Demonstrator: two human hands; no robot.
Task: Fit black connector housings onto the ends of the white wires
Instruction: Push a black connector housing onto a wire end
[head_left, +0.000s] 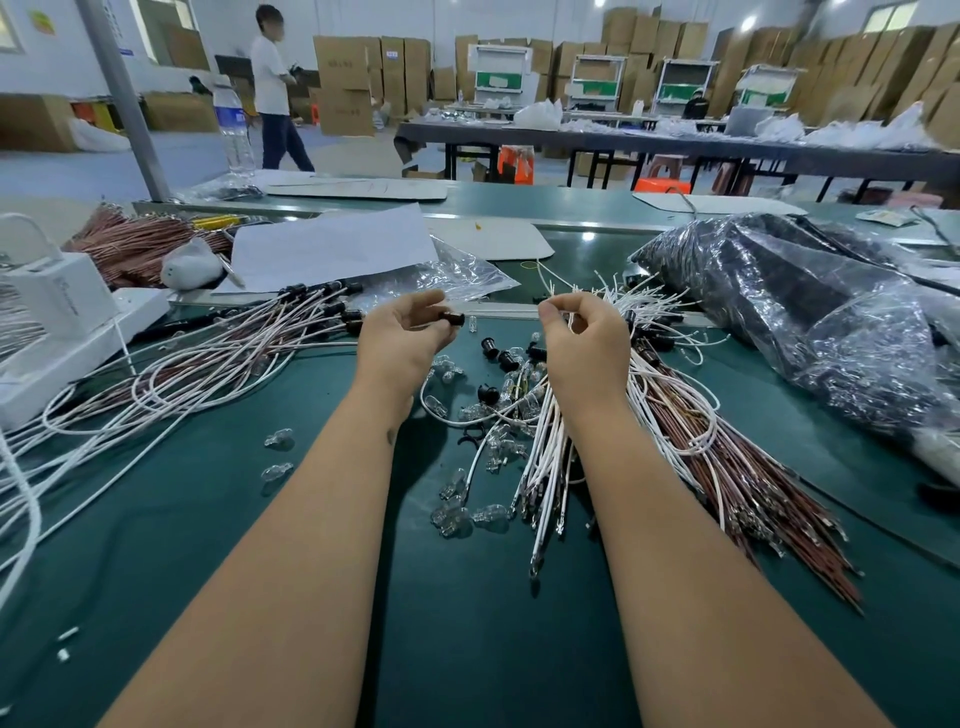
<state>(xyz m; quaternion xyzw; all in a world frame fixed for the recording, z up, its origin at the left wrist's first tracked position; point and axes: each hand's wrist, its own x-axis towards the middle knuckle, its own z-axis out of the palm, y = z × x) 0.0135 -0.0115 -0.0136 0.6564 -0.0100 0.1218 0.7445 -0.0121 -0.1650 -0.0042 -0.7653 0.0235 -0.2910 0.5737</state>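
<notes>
Black plastic, in the form of one connector housing (453, 318), sits at the fingertips of the left hand (402, 338) in the head view; the fingers curl round it and pinch it, and its flanged end projects to the right, clear of the hand and above the green work surface (208, 519). The right hand (584, 345) is raised just beside it, apart from it, with thumb and forefinger closed in a pinch on the upper ends of white wires (550, 441); the exact wire end held is too fine to make out. That bundle hangs beneath the right palm and fans toward the camera, its metal terminals resting on the surface. Brown wires (737, 467) lie against its right side. More loose black housings (498, 356) and small clear bulbs (462, 514) lie between the two forearms. A separate heap of finished wires with housings fitted (322, 306) lies left of the left hand. A clear bag of black parts (810, 312) occupies the right, cut off by the frame edge. A white box (57, 306) at far left is partly cropped.
</notes>
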